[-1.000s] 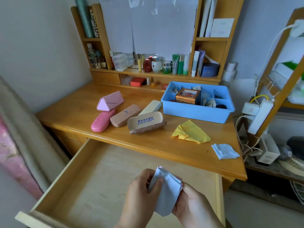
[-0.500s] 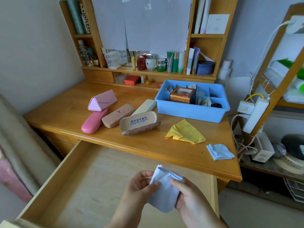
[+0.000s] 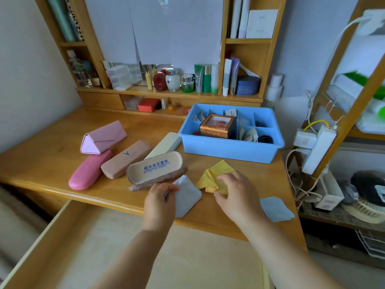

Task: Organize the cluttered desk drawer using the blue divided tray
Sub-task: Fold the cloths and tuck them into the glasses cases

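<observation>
Directly beneath both hands: open drawer [image 3: 108,253], bare wood bottom. Left hand [image 3: 159,202] pinching folded grey cloth [image 3: 187,195] at its corner, over front edge of counter [image 3: 52,147]. Right hand [image 3: 235,192] curled onto yellow cloth [image 3: 210,178], fingers closing on bunched fabric. Best done, probably, by gathering yellow cloth flat against grey one, then lifting both together. Just right of right hand: pale blue cloth [image 3: 275,208] near counter's corner. Just beyond left hand: open glasses case [image 3: 154,165], touching or nearly touching grey cloth, likely to snag. Further left: closed pink and tan cases. Beyond right hand: blue tray [image 3: 229,148], compartments partly filled, brown box [image 3: 217,127] inside.
</observation>
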The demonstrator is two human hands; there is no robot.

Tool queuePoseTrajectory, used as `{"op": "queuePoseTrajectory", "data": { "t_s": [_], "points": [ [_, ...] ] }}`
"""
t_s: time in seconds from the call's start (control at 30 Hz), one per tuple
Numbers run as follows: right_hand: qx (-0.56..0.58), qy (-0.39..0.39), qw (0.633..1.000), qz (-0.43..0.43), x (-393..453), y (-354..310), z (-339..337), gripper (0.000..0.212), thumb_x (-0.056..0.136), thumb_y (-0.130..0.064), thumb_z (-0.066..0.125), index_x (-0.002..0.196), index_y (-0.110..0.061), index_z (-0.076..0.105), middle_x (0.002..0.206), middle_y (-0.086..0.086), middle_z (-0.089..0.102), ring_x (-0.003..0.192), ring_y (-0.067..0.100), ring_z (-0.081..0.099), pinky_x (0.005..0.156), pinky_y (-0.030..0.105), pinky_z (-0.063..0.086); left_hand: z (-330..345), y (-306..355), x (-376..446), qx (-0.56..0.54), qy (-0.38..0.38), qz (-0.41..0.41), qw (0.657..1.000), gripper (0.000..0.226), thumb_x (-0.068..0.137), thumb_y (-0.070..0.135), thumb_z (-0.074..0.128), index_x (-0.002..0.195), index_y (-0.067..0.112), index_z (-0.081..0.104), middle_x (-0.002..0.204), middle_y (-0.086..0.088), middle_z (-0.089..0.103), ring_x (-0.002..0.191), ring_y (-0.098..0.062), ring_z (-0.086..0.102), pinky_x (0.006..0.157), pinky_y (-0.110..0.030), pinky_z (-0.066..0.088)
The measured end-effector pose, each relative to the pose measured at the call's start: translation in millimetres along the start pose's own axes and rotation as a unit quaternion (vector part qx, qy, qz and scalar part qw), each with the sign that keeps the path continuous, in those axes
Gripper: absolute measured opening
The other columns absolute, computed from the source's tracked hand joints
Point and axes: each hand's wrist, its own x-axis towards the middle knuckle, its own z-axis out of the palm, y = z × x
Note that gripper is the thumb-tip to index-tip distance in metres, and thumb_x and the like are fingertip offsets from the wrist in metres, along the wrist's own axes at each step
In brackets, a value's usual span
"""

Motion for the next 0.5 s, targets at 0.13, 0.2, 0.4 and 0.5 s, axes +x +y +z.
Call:
{"op": "queuePoseTrajectory", "data": {
  "t_s": [0.13, 0.2, 0.4, 0.5],
  "points": [
    [-0.072, -0.054, 0.996, -0.025, 13.6, 8.8, 10.5, 0.025, 0.091, -0.03, 0.054, 0.112, -0.022, 0.064, 0.114, -0.004, 0.058, 0.106, 0.019, 0.053, 0.089, 0.029, 0.04, 3.4, -12.6, 1.7, 0.206, 0.004, 0.141, 0.968, 0.013, 0.084, 0.009, 0.063, 0.09, 0.012, 0.074, 0.091, -0.008, 0.065, 0.084, -0.029, 0.059, 0.072, -0.035, 0.046],
    [-0.038, -0.004, 0.999, -0.009, 16.5, 5.9, 4.7, 0.02, 0.092, -0.022, 0.051, 0.105, -0.02, 0.066, 0.105, -0.005, 0.063, 0.095, 0.018, 0.056, 0.075, 0.026, 0.042, -0.7, -9.7, 1.3, 0.297, -0.018, 0.169, 0.94, 0.015, 0.085, 0.018, 0.059, 0.091, 0.019, 0.073, 0.097, -0.004, 0.065, 0.09, -0.028, 0.057, 0.076, -0.037, 0.045],
    [0.335, -0.037, 0.939, 0.062, 5.2, -18.3, -47.5, 0.028, 0.095, -0.025, 0.05, 0.077, -0.038, 0.067, 0.073, -0.02, 0.064, 0.072, -0.005, 0.058, 0.063, 0.018, 0.042, -22.2, 14.1, -12.5, 0.162, -0.045, 0.226, 0.959, 0.026, 0.085, 0.016, 0.061, 0.11, 0.018, 0.068, 0.115, 0.002, 0.063, 0.106, -0.017, 0.057, 0.088, -0.027, 0.046],
    [0.419, -0.114, 0.897, 0.078, -21.0, -30.5, -65.6, 0.036, 0.095, -0.028, 0.051, 0.078, -0.056, 0.065, 0.078, -0.026, 0.067, 0.069, -0.019, 0.056, 0.068, 0.006, 0.043, -31.7, 38.0, -35.3, -0.066, -0.091, 0.155, 0.981, 0.053, 0.074, 0.041, 0.072, 0.123, 0.029, 0.055, 0.118, 0.019, 0.057, 0.111, 0.004, 0.05, 0.091, -0.012, 0.039]
  ]
}}
